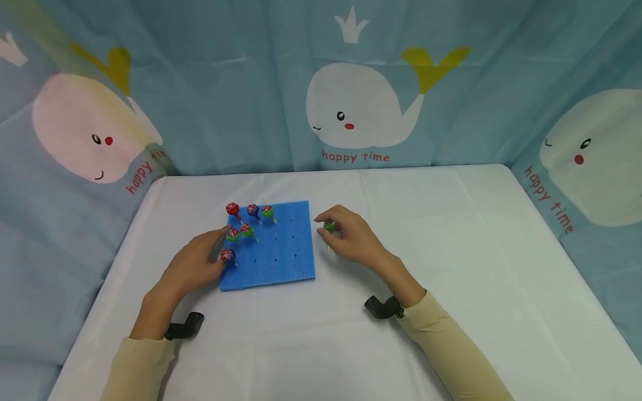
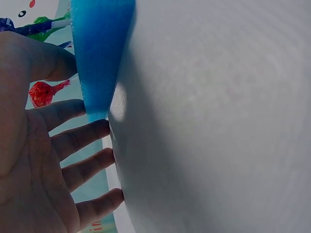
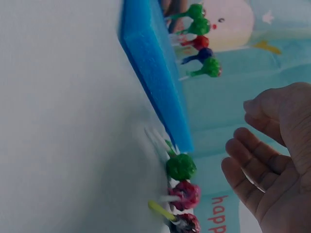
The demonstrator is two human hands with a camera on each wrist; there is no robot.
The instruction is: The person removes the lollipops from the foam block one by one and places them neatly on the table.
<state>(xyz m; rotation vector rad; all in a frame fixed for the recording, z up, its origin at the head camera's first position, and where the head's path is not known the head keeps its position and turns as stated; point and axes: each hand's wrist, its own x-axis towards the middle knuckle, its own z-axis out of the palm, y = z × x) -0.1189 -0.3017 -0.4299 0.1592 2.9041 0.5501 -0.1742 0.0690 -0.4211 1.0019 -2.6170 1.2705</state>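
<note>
A blue foam board (image 1: pixel 286 267) with small holes lies left of the table's middle. Several wrapped lollipops stand in it by their sticks, among them a red one (image 1: pixel 233 209), a blue one (image 1: pixel 253 210) and a green one (image 1: pixel 267 211). My left hand (image 1: pixel 198 259) rests at the board's left edge, thumb and index finger touching the foam, the other fingers on the table. Just right of the board hovers my right hand (image 1: pixel 351 236), fingers loosely bent around air. Below it lies a green lollipop (image 3: pixel 181 167), apart from the fingers in the right wrist view.
Beside that green lollipop lie a pink lollipop (image 3: pixel 184 195) and a dark one (image 3: pixel 185 223), which the right hand hides in the head view. A white cloth covers the table (image 1: pixel 451 223). Behind it hangs a blue curtain (image 1: pixel 225 111) printed with whales.
</note>
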